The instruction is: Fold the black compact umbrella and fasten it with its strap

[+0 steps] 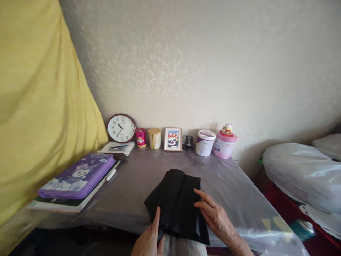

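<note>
A black plastic bag (176,202), flat and creased, lies at the table's front edge, its lower part reaching past the edge. My left hand (150,234) grips the lower left side, index finger along the top and thumb lower down, with black material between them. On the right side of the bag, the fingertips of my right hand (217,217) rest over its edge. The thumb of that hand is hidden, and the fingers look bent around the edge.
Along the wall stand a clock (122,128), a pink tin (141,138), a yellow canister (154,138), a framed panda picture (173,139) and two tubs (205,143). A purple case (78,176) lies on books at left. White bags (303,174) sit at right.
</note>
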### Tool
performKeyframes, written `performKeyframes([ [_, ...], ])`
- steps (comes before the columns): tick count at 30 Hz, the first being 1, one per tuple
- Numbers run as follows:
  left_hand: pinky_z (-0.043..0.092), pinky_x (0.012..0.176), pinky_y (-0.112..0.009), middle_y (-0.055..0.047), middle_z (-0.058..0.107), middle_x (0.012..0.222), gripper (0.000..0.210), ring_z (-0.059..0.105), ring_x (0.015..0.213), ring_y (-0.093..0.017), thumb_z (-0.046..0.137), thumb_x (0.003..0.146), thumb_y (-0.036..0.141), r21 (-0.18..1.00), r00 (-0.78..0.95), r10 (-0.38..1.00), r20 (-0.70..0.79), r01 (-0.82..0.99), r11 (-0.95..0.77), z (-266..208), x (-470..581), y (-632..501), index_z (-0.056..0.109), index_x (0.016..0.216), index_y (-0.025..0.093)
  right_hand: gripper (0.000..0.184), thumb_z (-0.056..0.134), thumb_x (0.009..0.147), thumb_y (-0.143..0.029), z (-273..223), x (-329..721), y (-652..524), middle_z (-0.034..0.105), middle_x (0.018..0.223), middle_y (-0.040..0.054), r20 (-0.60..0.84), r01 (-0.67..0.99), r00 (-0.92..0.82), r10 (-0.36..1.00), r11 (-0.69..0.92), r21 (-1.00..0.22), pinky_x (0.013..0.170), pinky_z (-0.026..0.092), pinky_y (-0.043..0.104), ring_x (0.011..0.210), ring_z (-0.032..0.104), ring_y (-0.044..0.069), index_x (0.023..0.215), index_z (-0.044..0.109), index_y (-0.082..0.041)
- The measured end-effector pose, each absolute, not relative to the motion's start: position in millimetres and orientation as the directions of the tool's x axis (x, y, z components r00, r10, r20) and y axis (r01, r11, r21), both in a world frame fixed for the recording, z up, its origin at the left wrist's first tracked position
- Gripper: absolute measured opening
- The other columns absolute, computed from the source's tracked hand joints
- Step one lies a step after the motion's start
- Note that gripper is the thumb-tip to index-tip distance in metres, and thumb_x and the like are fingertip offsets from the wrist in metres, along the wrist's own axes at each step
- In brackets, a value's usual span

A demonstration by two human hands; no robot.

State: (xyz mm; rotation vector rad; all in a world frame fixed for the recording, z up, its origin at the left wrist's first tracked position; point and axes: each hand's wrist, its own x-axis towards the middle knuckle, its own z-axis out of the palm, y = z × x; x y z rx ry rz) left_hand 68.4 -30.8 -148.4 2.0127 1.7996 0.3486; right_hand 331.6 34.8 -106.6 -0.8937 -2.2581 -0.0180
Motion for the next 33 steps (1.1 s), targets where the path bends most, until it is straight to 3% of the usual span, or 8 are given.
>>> performKeyframes([
  [6,0.038,0.099,-0.026,-0.018,0.044,0.136,0.074,0.056,0.110,-0.018,0.037,0.086,0.019,0.480,0.138,0.986,-0.090,0.874,-0.079,-147.0,68.1,-29.8,-0.004,0.146,0.007,0.020,0.036,0.094,-0.017,-86.1,309.0,46.0,0.053,0.125,0.0084,0.681,0.534,-0.444,0.583,0.782,-0.321,0.086,0.049,0.023,0.103,0.059,0.013,0.101,0.055,-0.021],
  [13,0.042,0.094,-0.029,-0.017,0.050,0.130,0.074,0.056,0.110,-0.021,0.039,0.084,0.020,0.440,0.145,0.980,-0.133,0.895,-0.072,-125.5,66.8,-31.5,0.001,0.146,0.003,0.016,0.036,0.094,-0.014,-77.0,254.9,74.1,0.054,0.117,0.0088,0.800,0.470,-0.366,0.475,0.837,-0.282,0.089,0.047,0.025,0.105,0.056,0.012,0.103,0.049,-0.019],
  [19,0.041,0.096,-0.032,-0.019,0.048,0.132,0.075,0.056,0.109,-0.024,0.039,0.082,0.023,0.421,0.138,0.980,-0.143,0.905,-0.066,-121.4,70.3,-34.1,0.004,0.145,0.001,0.018,0.033,0.096,-0.017,-87.6,214.0,89.2,0.054,0.116,0.0100,0.812,0.506,-0.336,0.477,0.819,-0.271,0.088,0.048,0.024,0.105,0.056,0.013,0.101,0.050,-0.018],
  [27,0.044,0.092,-0.034,-0.018,0.052,0.124,0.073,0.058,0.105,-0.025,0.038,0.084,0.017,0.349,0.113,0.940,-0.322,0.937,0.007,-115.0,86.1,-37.6,0.000,0.145,0.007,0.020,0.033,0.095,-0.016,-112.0,189.2,99.6,0.055,0.116,0.0088,0.762,0.594,-0.401,0.509,0.777,-0.206,0.087,0.050,0.025,0.103,0.057,0.014,0.100,0.052,-0.018],
  [33,0.043,0.094,-0.033,-0.018,0.048,0.131,0.072,0.056,0.108,-0.025,0.037,0.084,0.019,0.378,0.131,0.945,-0.300,0.926,-0.009,-124.6,82.8,-34.5,0.002,0.146,0.006,0.019,0.033,0.093,-0.012,-111.8,183.9,100.2,0.054,0.118,0.0081,0.709,0.663,-0.494,0.503,0.745,-0.066,0.077,0.053,0.026,0.092,0.061,0.015,0.099,0.051,-0.017],
])
